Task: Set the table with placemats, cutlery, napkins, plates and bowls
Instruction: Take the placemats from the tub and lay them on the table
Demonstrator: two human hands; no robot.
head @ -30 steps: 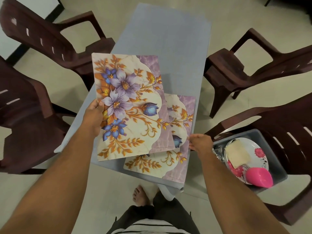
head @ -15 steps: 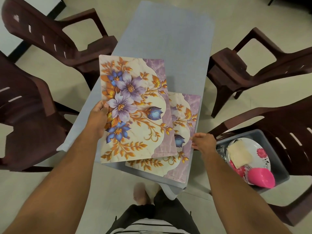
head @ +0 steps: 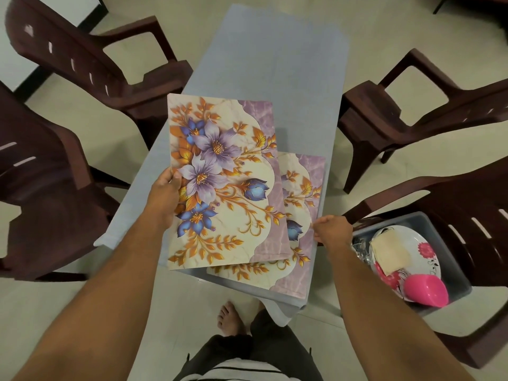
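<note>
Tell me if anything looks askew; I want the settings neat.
The lower placemat lies at the table's near right corner, its edge past the table edge. The upper placemat, gripped by the left hand, overlaps it.

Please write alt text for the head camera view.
A person's left hand holds a floral placemat above a blue table, while the right hand touches a second placemat lying there. Dark chairs surround it.
</note>
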